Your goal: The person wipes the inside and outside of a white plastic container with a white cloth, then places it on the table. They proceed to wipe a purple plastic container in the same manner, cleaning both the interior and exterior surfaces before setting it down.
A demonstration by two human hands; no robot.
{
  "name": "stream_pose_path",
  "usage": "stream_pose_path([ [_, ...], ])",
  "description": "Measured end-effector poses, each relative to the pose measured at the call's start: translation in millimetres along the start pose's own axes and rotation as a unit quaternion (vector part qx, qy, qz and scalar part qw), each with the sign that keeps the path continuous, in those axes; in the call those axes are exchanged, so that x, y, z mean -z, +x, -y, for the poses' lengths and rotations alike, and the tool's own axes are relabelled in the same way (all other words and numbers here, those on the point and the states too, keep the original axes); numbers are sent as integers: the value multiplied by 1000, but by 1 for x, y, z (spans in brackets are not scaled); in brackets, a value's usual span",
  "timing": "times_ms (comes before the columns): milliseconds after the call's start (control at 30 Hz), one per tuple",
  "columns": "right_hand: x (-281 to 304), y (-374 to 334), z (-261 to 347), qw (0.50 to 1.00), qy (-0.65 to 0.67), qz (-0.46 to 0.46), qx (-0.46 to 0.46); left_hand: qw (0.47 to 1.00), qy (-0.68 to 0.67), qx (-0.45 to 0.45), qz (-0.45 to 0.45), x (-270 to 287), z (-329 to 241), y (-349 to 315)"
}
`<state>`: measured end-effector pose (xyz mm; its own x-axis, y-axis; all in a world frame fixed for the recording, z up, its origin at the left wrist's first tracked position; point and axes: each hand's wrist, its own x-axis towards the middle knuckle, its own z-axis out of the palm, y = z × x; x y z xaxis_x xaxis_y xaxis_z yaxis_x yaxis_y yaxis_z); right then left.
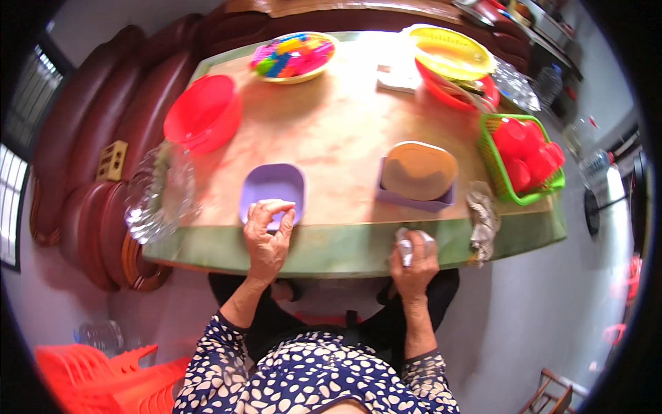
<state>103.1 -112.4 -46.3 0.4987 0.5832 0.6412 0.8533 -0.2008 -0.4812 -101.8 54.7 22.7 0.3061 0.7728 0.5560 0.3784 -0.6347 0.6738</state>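
My left hand (267, 238) is curled over the near side of a purple square bowl (276, 178). Its thumb and fingertips come together above the bowl; whatever they pinch, if anything, is washed out by the light. Near the table's front edge my right hand (415, 262) is closed around a crumpled white cloth (405, 250). Just beyond it, an orange bowl (420, 169) leans tilted inside a second purple container (414, 203). A crumpled beige cloth (483, 221) lies right of my right hand, partly over the table edge.
A red basin (203, 114) and a clear plastic piece (160, 193) stand left. Farther off are a dish of colourful pieces (293, 58), and a yellow basket (452, 54) over a red basin (452, 93). A green basket (498, 162) holds red cups (527, 155). Red chairs (103, 379) are lower left.
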Motion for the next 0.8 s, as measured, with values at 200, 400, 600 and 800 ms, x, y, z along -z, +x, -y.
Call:
stream_pose_path([
  [200, -4, 9, 19, 998, -44, 20, -30, 983, 62, 142, -98, 35, 52, -34],
  [400, -13, 3, 40, 996, -19, 74, 53, 964, 21, 261, -37, 39, 79, -15],
  [600, -27, 3, 54, 996, -22, 75, 37, 966, 25, 254, -44, 36, 103, 1],
  [800, -30, 1, 50, 998, -16, 54, 37, 973, 38, 222, -48, 38, 101, 8],
])
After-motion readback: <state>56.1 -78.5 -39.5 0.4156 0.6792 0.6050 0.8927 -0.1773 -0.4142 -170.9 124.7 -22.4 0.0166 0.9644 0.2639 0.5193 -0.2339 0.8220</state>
